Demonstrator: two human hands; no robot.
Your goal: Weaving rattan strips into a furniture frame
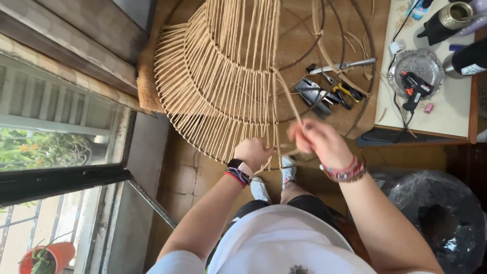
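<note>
A large round metal wire frame (223, 81), half wrapped in tan cord strands, lies across a brown table in front of me. My left hand (252, 152) is closed around the frame's near rim and the cords there. My right hand (317, 139), blurred with motion, grips a loose tan cord (290, 99) that runs up from the rim toward the frame's centre. Both wrists carry bracelets, and the left also has a dark watch.
Pliers, cutters and other hand tools (329, 91) lie on the brown table inside the bare part of the frame. A white side table (446, 106) at right holds a silver tray with a glue gun (413, 86) and dark bottles. A black plastic bag (439, 218) sits at lower right, a window (56, 147) at left.
</note>
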